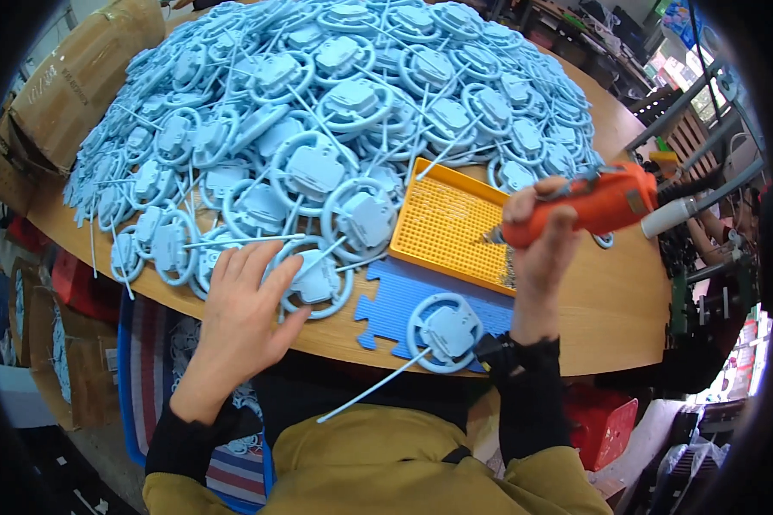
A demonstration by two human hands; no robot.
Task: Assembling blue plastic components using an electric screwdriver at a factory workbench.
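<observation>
My right hand (541, 257) is wrapped round an orange-red power screwdriver (605, 202). Its tip points left, above a yellow perforated tray (451, 271) that holds small screws. Fingers apart, my left hand (245, 309) hovers at the near edge of a big pile of light-blue plastic wheel-shaped parts (318, 167). Closest to its fingertips is one such part (319, 279); whether they touch cannot be made out. Below the tray, a single wheel-shaped part (448, 330) with a long thin stalk lies on a blue foam mat (386, 300), its stalk sticking out past the table edge.
The pile covers most of the wooden table (610, 300). A cardboard box (82, 81) stands at the far left. Below the table are a striped, blue-rimmed container (150, 369) on the left and a red stool (605, 425) on the right. Grey pipes (704, 202) reach in from the right.
</observation>
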